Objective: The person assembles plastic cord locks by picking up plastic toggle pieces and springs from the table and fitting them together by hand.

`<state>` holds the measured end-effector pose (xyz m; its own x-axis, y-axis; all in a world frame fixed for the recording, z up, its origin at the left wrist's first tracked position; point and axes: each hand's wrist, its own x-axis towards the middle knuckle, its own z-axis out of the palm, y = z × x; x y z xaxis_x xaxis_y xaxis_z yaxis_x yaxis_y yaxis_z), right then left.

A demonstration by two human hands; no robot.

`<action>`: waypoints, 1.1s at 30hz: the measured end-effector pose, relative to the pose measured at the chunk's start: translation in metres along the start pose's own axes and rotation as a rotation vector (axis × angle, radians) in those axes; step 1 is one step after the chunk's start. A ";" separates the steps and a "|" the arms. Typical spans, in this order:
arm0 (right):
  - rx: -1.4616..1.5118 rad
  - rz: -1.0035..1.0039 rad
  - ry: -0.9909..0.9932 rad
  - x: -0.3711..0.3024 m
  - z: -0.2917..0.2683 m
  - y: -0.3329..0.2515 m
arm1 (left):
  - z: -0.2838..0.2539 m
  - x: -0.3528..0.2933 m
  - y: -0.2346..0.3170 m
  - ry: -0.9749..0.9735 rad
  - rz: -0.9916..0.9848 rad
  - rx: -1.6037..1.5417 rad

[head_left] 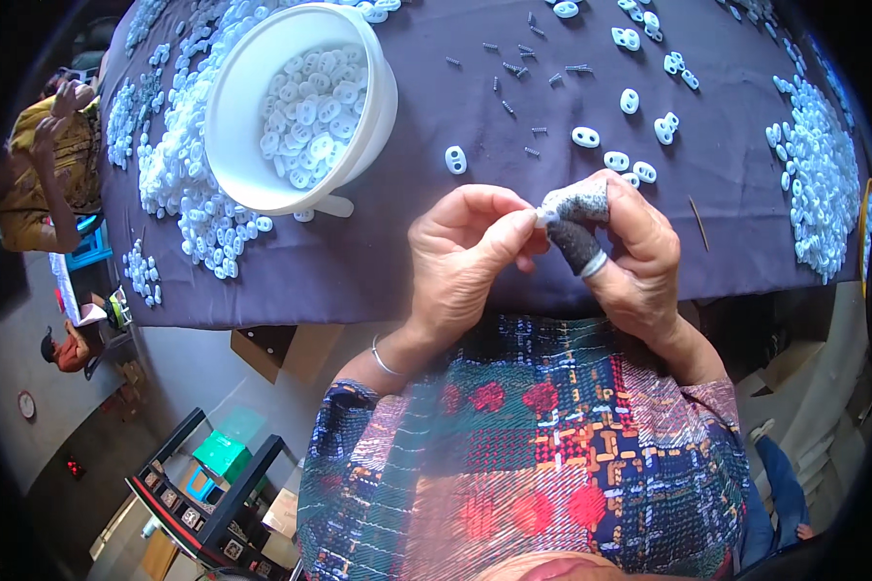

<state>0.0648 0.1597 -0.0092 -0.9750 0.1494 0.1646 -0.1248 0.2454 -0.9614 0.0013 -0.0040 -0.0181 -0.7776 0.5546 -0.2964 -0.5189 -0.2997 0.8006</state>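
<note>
Just over the table's near edge, my left hand (pixel 465 254) pinches a small white plastic piece (pixel 543 217) between thumb and index finger. My right hand (pixel 633 254) meets it from the other side, its covered fingertips closed on the same piece. Grey and white cloth covers (pixel 579 201) wrap the right thumb and index finger. The piece is mostly hidden by the fingers; it looks like part of a cord lock. Beyond my hands lie loose white oval two-hole cord locks (pixel 585 137) and several small metal springs (pixel 510 70).
A white bucket (pixel 383 107) of white plastic parts stands tilted at left, amid a large pile of white pieces (pixel 179 145). Another pile (pixel 816 184) lies at far right. A thin brown stick (pixel 699 223) rests on the dark tablecloth (pixel 407 281). Another person (pixel 53 174) sits at far left.
</note>
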 end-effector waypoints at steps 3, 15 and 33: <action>0.072 0.076 0.074 -0.002 0.006 0.000 | 0.003 0.000 0.003 0.005 -0.013 0.050; 0.141 0.166 -0.124 0.001 -0.005 -0.001 | 0.006 0.000 0.011 0.007 -0.060 0.185; -0.219 -0.030 0.068 0.000 -0.043 -0.009 | 0.001 0.030 0.024 0.051 0.634 1.234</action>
<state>0.0734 0.1987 0.0088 -0.9557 0.2015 0.2146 -0.1038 0.4513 -0.8863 -0.0346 0.0066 -0.0068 -0.7858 0.5466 0.2895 0.5487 0.4000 0.7341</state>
